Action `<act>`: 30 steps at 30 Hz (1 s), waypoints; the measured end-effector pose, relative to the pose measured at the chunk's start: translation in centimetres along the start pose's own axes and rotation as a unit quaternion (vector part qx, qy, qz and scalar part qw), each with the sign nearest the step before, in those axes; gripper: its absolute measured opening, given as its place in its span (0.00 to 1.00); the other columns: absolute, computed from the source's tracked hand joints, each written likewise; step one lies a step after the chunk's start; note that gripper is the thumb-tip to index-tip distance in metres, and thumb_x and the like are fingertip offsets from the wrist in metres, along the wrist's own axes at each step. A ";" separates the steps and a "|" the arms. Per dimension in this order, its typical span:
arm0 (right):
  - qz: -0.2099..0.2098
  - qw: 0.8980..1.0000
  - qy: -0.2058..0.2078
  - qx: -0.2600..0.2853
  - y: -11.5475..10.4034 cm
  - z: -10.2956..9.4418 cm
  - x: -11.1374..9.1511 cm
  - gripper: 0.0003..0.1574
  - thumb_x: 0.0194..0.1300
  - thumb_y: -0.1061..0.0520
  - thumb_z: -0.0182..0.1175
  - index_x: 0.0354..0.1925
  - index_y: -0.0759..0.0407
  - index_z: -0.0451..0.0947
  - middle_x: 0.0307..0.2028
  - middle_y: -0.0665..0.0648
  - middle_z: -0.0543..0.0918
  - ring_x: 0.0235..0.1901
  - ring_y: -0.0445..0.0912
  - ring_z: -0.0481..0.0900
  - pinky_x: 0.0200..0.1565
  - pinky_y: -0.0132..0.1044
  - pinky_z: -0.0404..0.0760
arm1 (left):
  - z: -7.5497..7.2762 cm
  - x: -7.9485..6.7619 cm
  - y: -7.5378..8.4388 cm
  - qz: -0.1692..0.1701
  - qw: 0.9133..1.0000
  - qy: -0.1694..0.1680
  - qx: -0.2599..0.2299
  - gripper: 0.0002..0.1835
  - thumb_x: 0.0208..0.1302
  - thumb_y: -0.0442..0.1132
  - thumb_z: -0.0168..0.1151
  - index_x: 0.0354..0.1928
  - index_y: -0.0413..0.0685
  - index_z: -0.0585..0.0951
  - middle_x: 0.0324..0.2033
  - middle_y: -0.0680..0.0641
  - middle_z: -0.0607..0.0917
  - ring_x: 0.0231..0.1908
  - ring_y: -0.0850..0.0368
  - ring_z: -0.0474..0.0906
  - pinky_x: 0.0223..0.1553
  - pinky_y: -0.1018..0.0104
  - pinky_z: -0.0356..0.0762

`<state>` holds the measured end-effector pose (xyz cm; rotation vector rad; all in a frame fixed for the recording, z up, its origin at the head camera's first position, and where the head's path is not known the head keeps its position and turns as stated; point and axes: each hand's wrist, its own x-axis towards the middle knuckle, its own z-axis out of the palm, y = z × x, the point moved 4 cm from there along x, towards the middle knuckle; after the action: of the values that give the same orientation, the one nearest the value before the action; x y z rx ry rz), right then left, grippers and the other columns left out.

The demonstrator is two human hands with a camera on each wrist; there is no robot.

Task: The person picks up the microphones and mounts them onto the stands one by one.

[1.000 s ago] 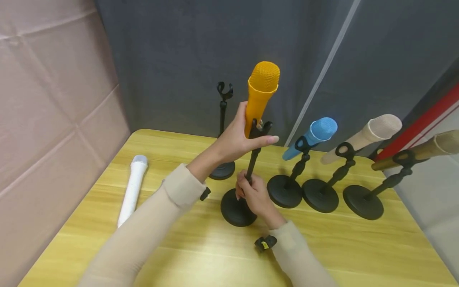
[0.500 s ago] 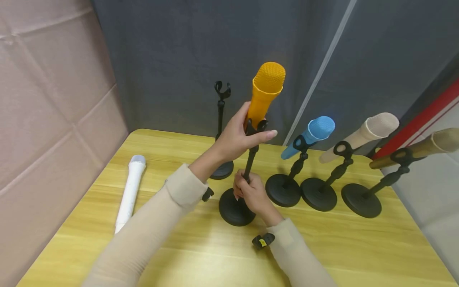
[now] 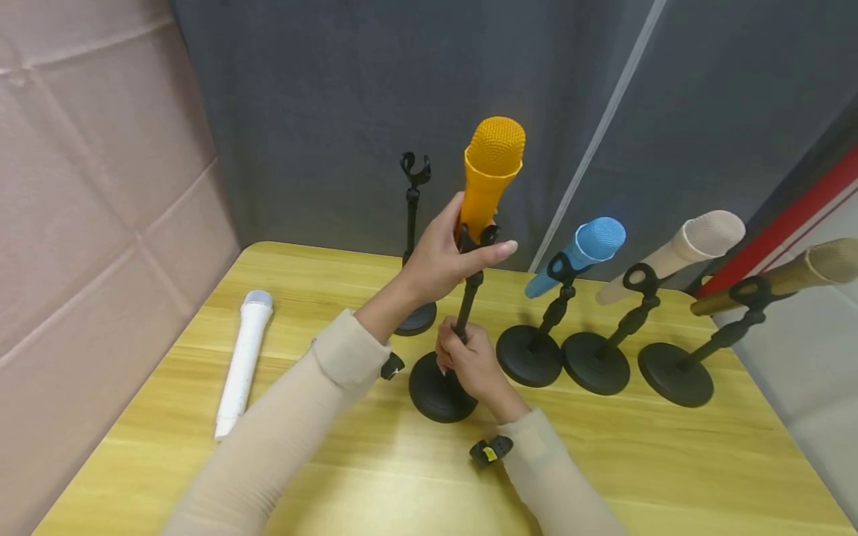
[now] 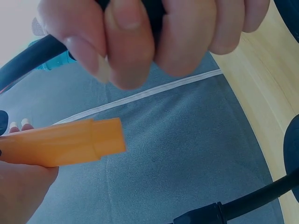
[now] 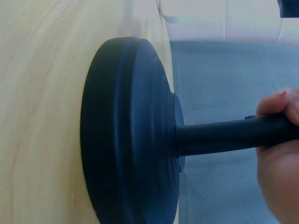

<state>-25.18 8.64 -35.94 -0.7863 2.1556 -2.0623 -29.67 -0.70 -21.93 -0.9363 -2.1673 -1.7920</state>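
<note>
Pointing head-up, orange microphone (image 3: pixel 492 164), long axis leaning slightly right

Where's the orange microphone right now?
In the head view, the orange microphone is just right of centre, in the left hand's grip, at the clip of a black stand.

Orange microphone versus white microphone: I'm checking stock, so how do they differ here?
The orange microphone is held head up in the left hand; the white microphone lies on the table with no hand on it. The orange microphone's head matches its body in colour, while the white microphone's head is greyer than its handle. Both have a long handle with a head at one end.
</note>
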 end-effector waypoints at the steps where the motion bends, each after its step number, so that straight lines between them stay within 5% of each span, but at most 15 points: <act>1: 0.000 1.000 0.000 0.000 0.0 0.0 0.0 0.25 0.79 0.59 0.43 0.22 0.67 0.62 0.14 0.65 0.62 0.16 0.66 0.60 0.20 0.48 0.76 | 0.0 0.0 0.0 0.001 1.000 0.000 -0.001 0.32 0.61 0.51 0.69 0.64 0.52 0.67 0.45 0.46 0.75 0.43 0.53 0.75 0.43 0.58 0.78; 17: -0.004 1.000 0.000 -0.002 -0.1 0.0 -0.1 0.25 0.79 0.59 0.43 0.22 0.68 0.62 0.13 0.63 0.62 0.16 0.66 0.59 0.20 0.48 0.76 | 0.1 -0.2 0.1 0.024 0.999 0.020 0.023 0.26 0.62 0.47 0.69 0.58 0.49 0.71 0.40 0.46 0.77 0.33 0.54 0.74 0.34 0.62 0.75; 24: -0.009 1.000 0.001 0.008 0.0 0.1 -0.1 0.25 0.78 0.59 0.43 0.22 0.69 0.62 0.13 0.64 0.61 0.15 0.65 0.58 0.19 0.48 0.74 | 0.6 -0.8 0.1 0.016 0.999 0.038 -0.022 0.14 0.66 0.40 0.67 0.48 0.44 0.76 0.34 0.46 0.83 0.33 0.53 0.82 0.37 0.61 0.81; 30: -0.013 1.000 0.003 0.006 0.0 0.1 -0.1 0.24 0.78 0.58 0.44 0.23 0.68 0.63 0.12 0.54 0.62 0.14 0.61 0.58 0.19 0.47 0.74 | 1.2 -1.0 -0.3 0.014 0.997 0.027 -0.071 0.11 0.67 0.34 0.65 0.49 0.42 0.77 0.35 0.44 0.83 0.35 0.43 0.83 0.42 0.55 0.84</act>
<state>-25.07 8.60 -35.98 -0.8126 2.1447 -2.0922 -28.76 0.01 -23.01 -0.9305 -2.0066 -1.9570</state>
